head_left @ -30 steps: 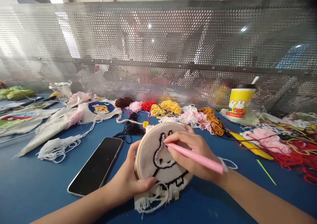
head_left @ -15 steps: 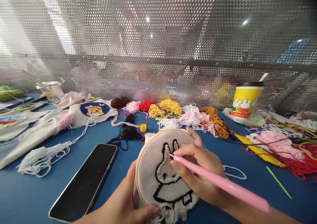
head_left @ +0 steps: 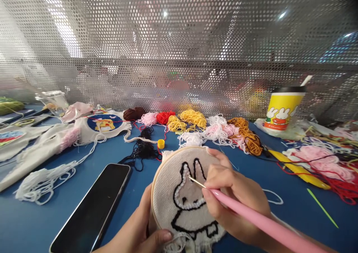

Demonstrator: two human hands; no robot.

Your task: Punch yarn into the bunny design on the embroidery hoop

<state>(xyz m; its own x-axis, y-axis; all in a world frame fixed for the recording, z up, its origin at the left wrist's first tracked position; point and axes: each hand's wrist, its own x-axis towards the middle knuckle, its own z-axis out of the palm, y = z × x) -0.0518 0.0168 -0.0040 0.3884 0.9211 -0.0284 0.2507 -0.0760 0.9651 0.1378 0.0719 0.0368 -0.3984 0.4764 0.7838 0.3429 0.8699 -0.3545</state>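
My left hand (head_left: 140, 223) grips the lower left of a round embroidery hoop (head_left: 154, 193), its thumb over the front edge. Stretched in the hoop is cream cloth (head_left: 165, 186) bearing a rabbit outlined in black yarn, with white loops along the inside of its head and left ear. My right hand (head_left: 237, 197) pinches a pink punch needle (head_left: 251, 217) near its front end. The metal needle's tip is at the base of the rabbit's left ear; whether it pierces the cloth I cannot tell. Right-hand fingers partly hide the rabbit's right side. White yarn ends (head_left: 179, 243) hang by my left thumb.
A black-screened phone (head_left: 92, 208) lies left of the hoop, near white yarn (head_left: 47, 182). Yarn bundles (head_left: 192, 119) line the back before a perforated metal screen (head_left: 179, 51). At right are a yellow cup (head_left: 283, 109), a yellow punch needle (head_left: 300, 171) and a green stick (head_left: 323, 208).
My right hand has drawn back to the right, so more of the metal needle shows. Its tip sits slightly lower and left on the cloth. My left hand still holds the hoop.
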